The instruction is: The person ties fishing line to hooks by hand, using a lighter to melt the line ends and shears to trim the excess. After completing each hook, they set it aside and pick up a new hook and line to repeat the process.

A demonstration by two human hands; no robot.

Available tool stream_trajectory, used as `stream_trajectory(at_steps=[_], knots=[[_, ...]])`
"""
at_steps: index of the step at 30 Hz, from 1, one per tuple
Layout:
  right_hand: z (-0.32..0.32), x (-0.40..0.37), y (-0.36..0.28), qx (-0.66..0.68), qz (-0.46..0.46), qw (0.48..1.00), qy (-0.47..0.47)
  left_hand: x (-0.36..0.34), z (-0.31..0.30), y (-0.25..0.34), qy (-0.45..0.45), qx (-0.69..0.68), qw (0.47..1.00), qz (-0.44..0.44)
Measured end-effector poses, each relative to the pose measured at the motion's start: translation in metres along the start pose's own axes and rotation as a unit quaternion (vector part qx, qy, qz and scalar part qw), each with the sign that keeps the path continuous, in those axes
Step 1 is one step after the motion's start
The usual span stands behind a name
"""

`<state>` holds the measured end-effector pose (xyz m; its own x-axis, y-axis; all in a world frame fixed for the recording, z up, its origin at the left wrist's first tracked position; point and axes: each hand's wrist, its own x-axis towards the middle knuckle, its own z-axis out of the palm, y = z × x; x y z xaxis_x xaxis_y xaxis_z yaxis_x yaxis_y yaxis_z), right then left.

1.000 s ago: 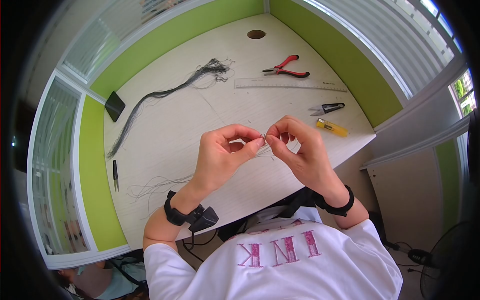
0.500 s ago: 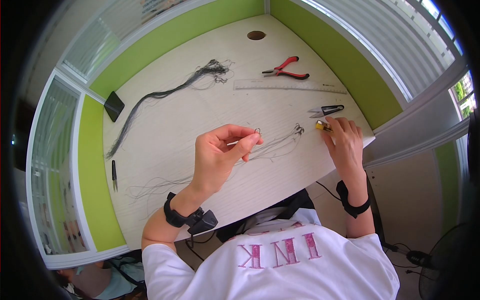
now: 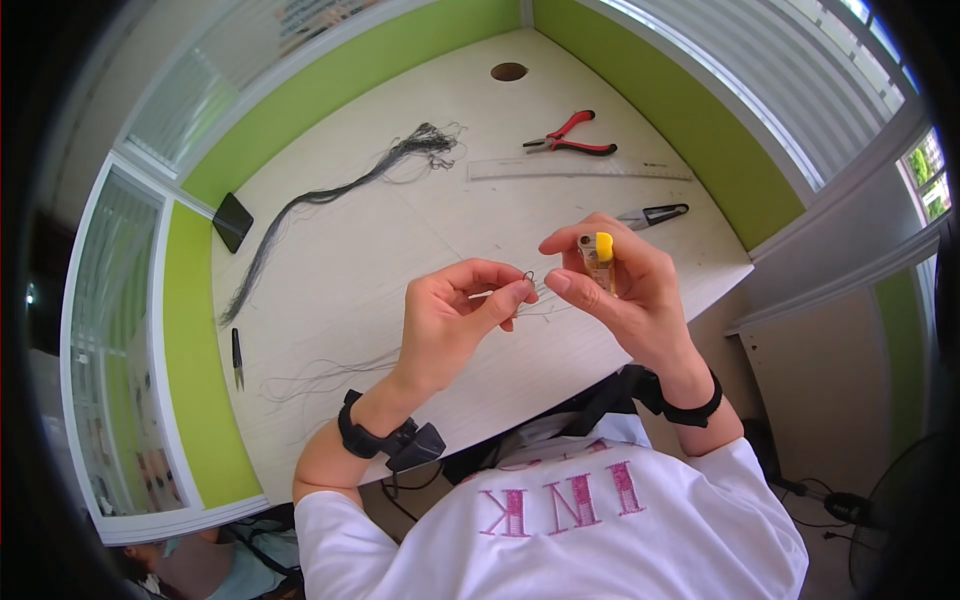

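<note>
My left hand (image 3: pixel 450 318) is closed in a pinch on a thin dark cord, whose small curved loop (image 3: pixel 529 277) sticks up above the fingertips. Close by on the right, my right hand (image 3: pixel 630 295) grips a lighter (image 3: pixel 601 268) with a yellow top and a see-through body, held upright. The thumb is beside the lighter, with a small gap to my left fingertips. More thin cords (image 3: pixel 335 372) lie under and to the left of my left hand. Their right ends are hidden behind my hands.
A dark cord bundle (image 3: pixel 330 192) lies at the back left. Red-handled pliers (image 3: pixel 570 140), a clear ruler (image 3: pixel 575 171) and thread snips (image 3: pixel 655 215) lie at the back right. Small black-handled snips (image 3: pixel 237 358) and a dark flat device (image 3: pixel 232 222) sit by the left panel.
My right hand has lifted the lighter off the table on the right and brought it left, beside my left hand. My left hand keeps its pinch and has shifted slightly right.
</note>
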<state>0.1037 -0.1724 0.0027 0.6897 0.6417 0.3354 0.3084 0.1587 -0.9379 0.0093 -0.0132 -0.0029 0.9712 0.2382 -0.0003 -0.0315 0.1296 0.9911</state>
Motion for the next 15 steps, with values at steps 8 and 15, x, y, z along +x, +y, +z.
stream_trajectory(at_steps=[8,15], knots=[[0.0059,0.0020,0.0009,-0.013,0.002,1.000,-0.027,-0.0020,-0.0024,0.0008,-0.037,0.018,0.999,0.006],[0.0031,0.0020,-0.0029,-0.005,0.027,0.998,-0.052,-0.0034,-0.0013,0.0016,-0.036,0.074,0.996,0.021]])
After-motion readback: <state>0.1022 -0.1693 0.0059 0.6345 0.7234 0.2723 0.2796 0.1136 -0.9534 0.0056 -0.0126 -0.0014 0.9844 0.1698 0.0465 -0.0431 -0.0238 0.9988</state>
